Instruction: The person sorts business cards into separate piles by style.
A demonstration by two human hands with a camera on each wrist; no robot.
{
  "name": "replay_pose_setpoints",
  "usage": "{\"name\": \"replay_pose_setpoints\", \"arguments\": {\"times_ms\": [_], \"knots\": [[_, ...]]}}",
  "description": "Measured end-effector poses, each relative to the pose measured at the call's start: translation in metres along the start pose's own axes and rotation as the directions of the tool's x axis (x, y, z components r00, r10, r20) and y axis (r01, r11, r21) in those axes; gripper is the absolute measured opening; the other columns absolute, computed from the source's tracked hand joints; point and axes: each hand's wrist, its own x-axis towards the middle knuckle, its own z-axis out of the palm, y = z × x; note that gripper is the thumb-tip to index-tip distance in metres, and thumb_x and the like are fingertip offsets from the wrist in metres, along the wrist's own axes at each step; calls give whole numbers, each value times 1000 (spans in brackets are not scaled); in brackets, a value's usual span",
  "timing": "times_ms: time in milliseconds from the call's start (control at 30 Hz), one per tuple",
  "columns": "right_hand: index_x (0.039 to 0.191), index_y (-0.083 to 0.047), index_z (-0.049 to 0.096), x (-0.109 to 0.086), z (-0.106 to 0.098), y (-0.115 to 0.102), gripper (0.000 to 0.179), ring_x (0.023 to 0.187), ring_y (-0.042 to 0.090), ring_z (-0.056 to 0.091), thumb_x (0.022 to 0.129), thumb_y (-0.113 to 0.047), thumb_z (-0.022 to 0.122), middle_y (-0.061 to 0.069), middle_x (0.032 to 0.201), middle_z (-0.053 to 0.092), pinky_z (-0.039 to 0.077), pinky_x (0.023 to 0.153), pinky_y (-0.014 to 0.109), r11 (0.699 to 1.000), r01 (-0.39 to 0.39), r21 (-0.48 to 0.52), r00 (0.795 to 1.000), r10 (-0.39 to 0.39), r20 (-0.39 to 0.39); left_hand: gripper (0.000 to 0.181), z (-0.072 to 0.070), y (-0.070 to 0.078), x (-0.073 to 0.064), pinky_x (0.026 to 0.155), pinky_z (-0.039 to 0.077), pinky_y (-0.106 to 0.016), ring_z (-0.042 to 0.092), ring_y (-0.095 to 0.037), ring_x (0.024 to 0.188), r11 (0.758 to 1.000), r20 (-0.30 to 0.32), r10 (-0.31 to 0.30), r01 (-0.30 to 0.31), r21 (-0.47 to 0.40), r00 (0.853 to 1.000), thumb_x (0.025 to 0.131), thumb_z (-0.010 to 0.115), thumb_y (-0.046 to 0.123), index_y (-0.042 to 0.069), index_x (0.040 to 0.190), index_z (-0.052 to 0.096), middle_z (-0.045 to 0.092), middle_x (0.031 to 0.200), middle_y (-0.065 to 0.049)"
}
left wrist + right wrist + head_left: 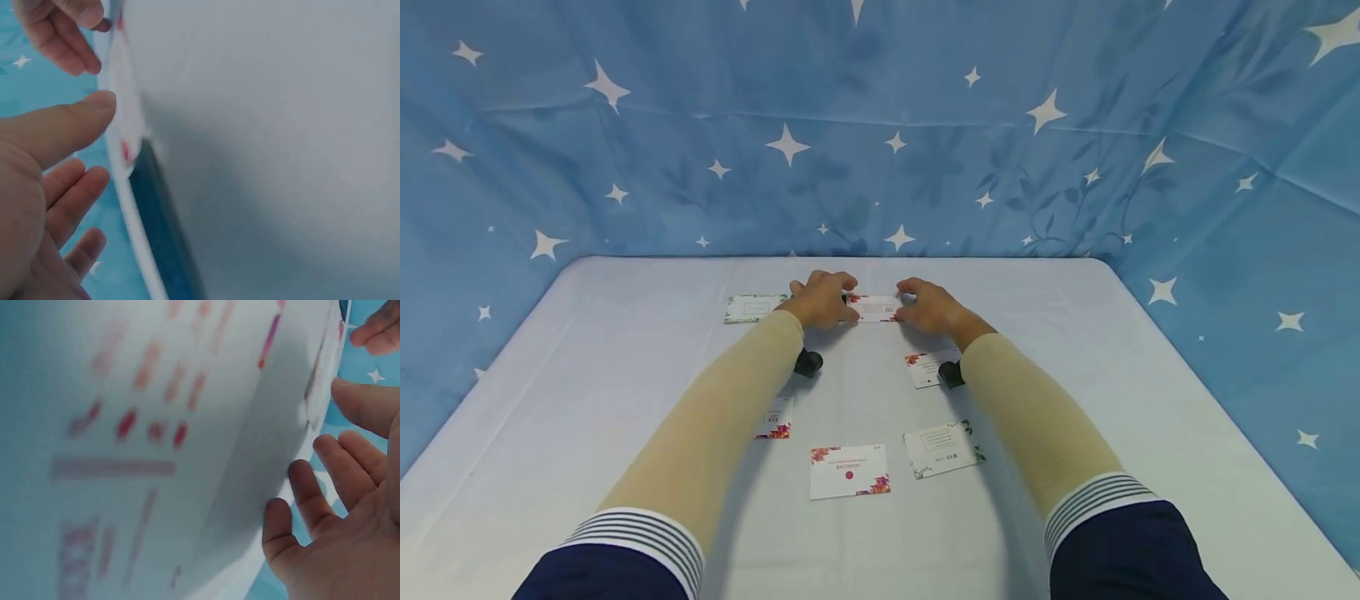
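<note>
A white card with red and orange floral corners (875,308) lies near the table's back edge, between both hands. My left hand (823,300) is at its left end, thumb and fingers spread apart and relaxed. At the right end my right hand (934,310) has its thumb and fingertips close to the card, fingers loosely bent. In the left wrist view, a dark blue strip (159,219) lies beside the near end of the floral card. Red print on another card (125,425) fills much of the right wrist view, blurred.
On the white table (625,367) lie a green-leaf card (752,308) left of the left hand, a floral card (923,368) partly under the right wrist, one (777,417) by the left forearm, and two nearer cards, floral (850,472) and green-leaf (942,450). A blue starry curtain (850,192) hangs behind.
</note>
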Motion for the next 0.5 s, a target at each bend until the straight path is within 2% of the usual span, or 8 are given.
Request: {"name": "replay_pose_setpoints", "arguments": {"times_ms": [100,167,333,500], "knots": [[153,-15,40,-8,-3,4,61,141,29,36,99,-27,64,6,157,39,28,113,49,998,57,8,998,-57,-9,62,-4,0,-4,103,16,-56,26,-28,140,1000,-21,26,-26,-8,999,92,75,32,16,146,49,51,143,0],[152,-13,41,-17,-5,6,62,137,30,41,98,-29,65,7,154,42,31,112,49,995,101,8,995,-101,-3,63,-9,0,-12,103,15,-57,25,-27,141,999,-32,45,-45,8,998,91,76,33,16,146,49,52,143,2],[149,-16,46,-48,-4,9,62,135,30,43,94,-31,70,8,148,48,35,109,52,989,146,-3,989,-146,14,68,-14,4,-39,98,17,-57,27,-28,141,996,-60,80,-78,30,995,88,78,36,14,146,51,54,143,0],[147,-17,50,-77,6,6,64,129,30,47,90,-32,75,8,143,53,39,105,52,976,216,-14,976,-215,25,68,-8,1,-72,99,17,-57,32,-27,138,995,-89,100,-100,2,991,85,80,37,15,144,54,55,141,-1]]}}
